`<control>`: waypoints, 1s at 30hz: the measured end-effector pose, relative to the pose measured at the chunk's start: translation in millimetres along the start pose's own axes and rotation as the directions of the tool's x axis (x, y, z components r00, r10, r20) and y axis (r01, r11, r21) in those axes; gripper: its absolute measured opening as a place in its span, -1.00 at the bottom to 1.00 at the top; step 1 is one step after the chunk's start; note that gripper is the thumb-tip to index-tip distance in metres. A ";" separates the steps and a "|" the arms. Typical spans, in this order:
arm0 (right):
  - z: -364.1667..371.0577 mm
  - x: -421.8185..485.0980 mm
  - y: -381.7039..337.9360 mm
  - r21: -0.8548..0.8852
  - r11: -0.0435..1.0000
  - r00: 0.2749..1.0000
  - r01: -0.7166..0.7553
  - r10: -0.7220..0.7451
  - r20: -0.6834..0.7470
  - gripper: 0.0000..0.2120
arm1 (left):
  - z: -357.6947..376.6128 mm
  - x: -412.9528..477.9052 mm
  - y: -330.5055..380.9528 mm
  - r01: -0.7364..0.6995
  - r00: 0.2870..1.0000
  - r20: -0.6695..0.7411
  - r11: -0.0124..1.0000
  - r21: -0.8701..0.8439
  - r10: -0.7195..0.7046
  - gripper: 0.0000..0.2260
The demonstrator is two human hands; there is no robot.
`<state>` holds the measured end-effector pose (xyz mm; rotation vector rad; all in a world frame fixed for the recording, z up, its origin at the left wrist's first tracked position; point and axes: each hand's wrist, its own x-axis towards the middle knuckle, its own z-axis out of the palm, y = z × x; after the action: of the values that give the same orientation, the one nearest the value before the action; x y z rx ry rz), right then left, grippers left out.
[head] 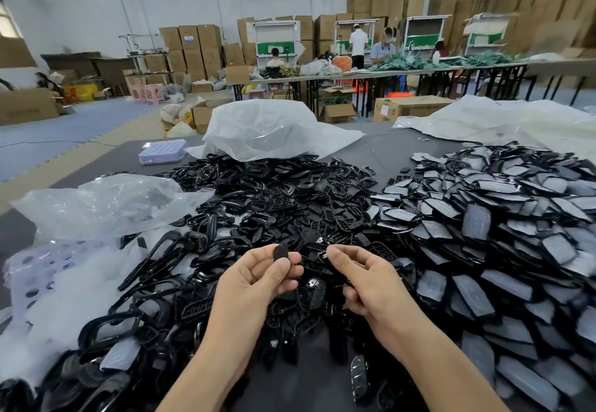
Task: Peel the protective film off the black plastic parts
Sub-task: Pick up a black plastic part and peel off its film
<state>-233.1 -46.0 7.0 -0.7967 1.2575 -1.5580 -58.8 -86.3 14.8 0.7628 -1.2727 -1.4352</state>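
The left hand [258, 277] pinches a small black part [281, 252] between thumb and fingers, held up just above the heap on the desk [383, 150]. The right hand [366, 281] sits close beside it with fingers curled and thumb and forefinger tips pressed together; whether a film edge lies between them is too small to tell.

The main risk, as I judge it, is the grip: the part is tiny and glossy, so a pull on the film could tug it out of the left pinch and drop it into the pile of black frames [258, 185] directly below, where it would be hard to pick out. A thin film could also tear and leave a scrap stuck on. Peeled film probably clings to fingertips and may fall among the pieces.

Sorting is the other hazard. The film-covered parts [483, 218] lie heaped to the right, touching the middle pile, so a finished piece set down carelessly could mix with unpeeled ones. The loose plastic bag [106, 202] at the left could hide strays
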 end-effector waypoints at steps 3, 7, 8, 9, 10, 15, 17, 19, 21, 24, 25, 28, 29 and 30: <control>0.9 1.6 -0.3 0.123 0.991 0.998 -0.054 0.051 0.033 -0.83 | -2.1 1.1 -1.7 0.036 0.999 -0.009 0.998 -0.058 -0.037 -0.87; -0.6 3.2 -4.2 0.202 0.979 0.998 -0.037 0.028 0.048 -0.71 | -2.5 2.5 -0.9 0.048 0.999 -0.007 0.989 -0.139 -0.049 -0.86; -0.3 3.0 -5.0 0.208 0.978 0.999 -0.025 0.016 0.044 -0.70 | -1.9 2.5 -0.2 0.057 0.998 -0.010 0.986 -0.155 -0.059 -0.85; 0.5 2.5 -5.2 0.203 0.979 0.999 -0.011 0.003 0.039 -0.72 | -1.8 2.3 0.3 0.064 0.998 -0.017 0.986 -0.152 -0.068 -0.84; 1.2 1.6 -5.1 0.186 0.983 0.999 0.002 -0.008 0.036 -0.75 | -1.8 1.7 0.3 0.067 0.997 -0.026 0.989 -0.130 -0.071 -0.83; 5.7 -4.4 -4.7 0.103 0.993 0.998 0.050 -0.054 0.029 -0.80 | 1.5 -1.0 -2.3 0.047 0.999 -0.013 0.999 -0.013 -0.047 -0.77; 5.3 -5.1 -4.1 0.122 0.991 0.998 0.054 -0.056 0.016 -0.80 | 1.5 -1.8 -3.8 0.044 0.999 -0.013 0.997 0.061 -0.043 -0.84; 6.4 -5.5 -3.2 0.165 0.985 0.999 0.045 -0.044 -0.005 -0.81 | 0.8 -2.3 -5.3 0.016 1.000 -0.028 0.983 0.185 -0.011 -0.85; 11.3 -6.1 -1.0 0.239 0.971 1.000 0.019 -0.014 -0.021 -0.82 | 3.3 -4.1 -6.7 -0.048 0.998 -0.018 0.960 0.277 0.055 -0.76; 21.1 -7.8 1.6 0.400 0.916 0.999 -0.037 0.041 -0.001 -0.85 | 13.9 -10.7 -8.6 -0.239 0.970 0.071 0.858 0.455 0.233 -0.68; 22.8 -8.4 1.6 0.442 0.895 0.998 -0.058 0.060 0.008 -0.85 | 16.7 -12.7 -11.6 -0.298 0.952 0.111 0.788 0.539 0.285 -0.67; 21.9 -9.0 -0.9 0.527 0.844 0.994 -0.101 0.101 0.029 -0.85 | 18.9 -14.5 -16.8 -0.348 0.928 0.151 0.643 0.682 0.342 -0.63; 20.7 -9.2 -1.7 0.526 0.845 0.996 -0.090 0.091 0.023 -0.85 | 17.6 -13.2 -17.8 -0.342 0.927 0.139 0.632 0.695 0.349 -0.63; 19.9 -9.5 -2.3 0.495 0.867 0.998 -0.061 0.067 0.005 -0.85 | 15.8 -11.2 -18.5 -0.334 0.926 0.116 0.638 0.694 0.358 -0.64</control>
<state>-212.6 -43.9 15.1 -0.4066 0.8190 -1.7287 -75.5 -72.4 -1.0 0.9587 -1.8608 -0.5779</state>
